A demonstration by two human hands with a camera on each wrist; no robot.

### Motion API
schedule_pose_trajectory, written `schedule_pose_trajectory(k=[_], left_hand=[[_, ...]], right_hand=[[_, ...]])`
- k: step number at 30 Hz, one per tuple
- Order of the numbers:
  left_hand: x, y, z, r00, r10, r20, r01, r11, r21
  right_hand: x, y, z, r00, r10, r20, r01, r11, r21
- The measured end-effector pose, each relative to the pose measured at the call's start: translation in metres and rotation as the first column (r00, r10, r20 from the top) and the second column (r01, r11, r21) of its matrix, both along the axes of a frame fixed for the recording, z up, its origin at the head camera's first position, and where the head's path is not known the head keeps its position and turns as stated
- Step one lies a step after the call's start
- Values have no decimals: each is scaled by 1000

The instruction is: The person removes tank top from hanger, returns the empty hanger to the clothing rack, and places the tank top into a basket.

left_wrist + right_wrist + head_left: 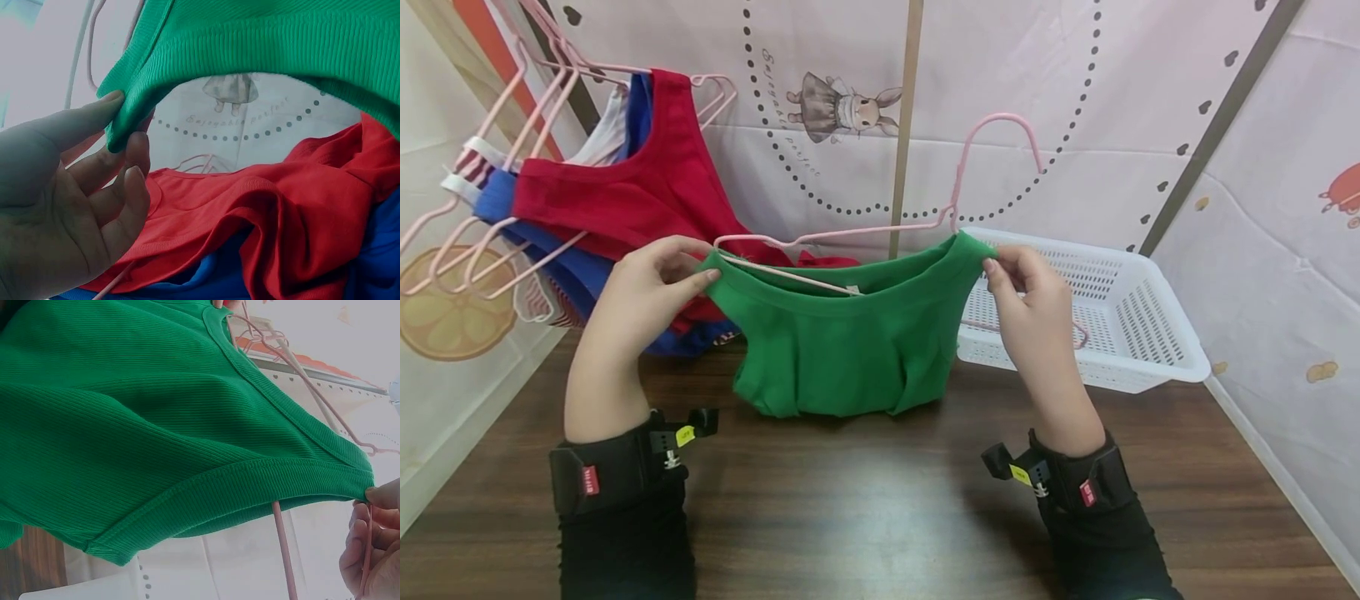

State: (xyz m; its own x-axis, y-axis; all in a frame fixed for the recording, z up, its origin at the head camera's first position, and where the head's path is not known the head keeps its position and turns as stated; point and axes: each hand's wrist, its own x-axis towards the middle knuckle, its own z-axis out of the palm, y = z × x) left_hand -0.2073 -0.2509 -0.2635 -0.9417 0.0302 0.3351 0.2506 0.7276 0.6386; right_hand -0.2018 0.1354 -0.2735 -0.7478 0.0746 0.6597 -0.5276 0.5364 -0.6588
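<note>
A green sleeveless top (850,350) of ribbed cloth hangs between my two hands, its neckline facing up. My left hand (658,287) pinches one shoulder strap between thumb and fingers; my right hand (1030,300) pinches the other. A pink hanger (850,232) runs along the neckline with its hook upright near the right strap, and its lower bar dips into the neck opening. The hanger's left end lies beside the left fingertips. In the right wrist view, a pink bar (284,550) comes out through the armhole, and pink wire passes by the right fingers.
At left, a red top (640,183), a blue one (557,250) and striped cloth hang on several pink hangers. A white perforated basket (1157,333) at right has a pink hanger inside. Beneath is a dark wooden table (850,500); behind, a patterned curtain (820,50).
</note>
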Motion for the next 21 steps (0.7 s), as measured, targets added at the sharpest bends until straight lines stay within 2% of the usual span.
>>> schedule_pose_trajectory(k=[6,9,15,21], left_hand=[[-1,2,0,994,-67,82,69,997,-27],[-1,3,1,992,-92,92,94,996,-15],[6,5,6,995,-87,43,88,996,-1],[13,12,9,998,-48,-29,47,998,-32]], right_hand=[[0,-3,1,1000,16,5,-16,1000,6],[1,-4,0,1000,21,11,-22,1000,18],[1,-5,0,999,27,23,-28,999,34],[0,-6,-1,998,42,43,-44,997,58]])
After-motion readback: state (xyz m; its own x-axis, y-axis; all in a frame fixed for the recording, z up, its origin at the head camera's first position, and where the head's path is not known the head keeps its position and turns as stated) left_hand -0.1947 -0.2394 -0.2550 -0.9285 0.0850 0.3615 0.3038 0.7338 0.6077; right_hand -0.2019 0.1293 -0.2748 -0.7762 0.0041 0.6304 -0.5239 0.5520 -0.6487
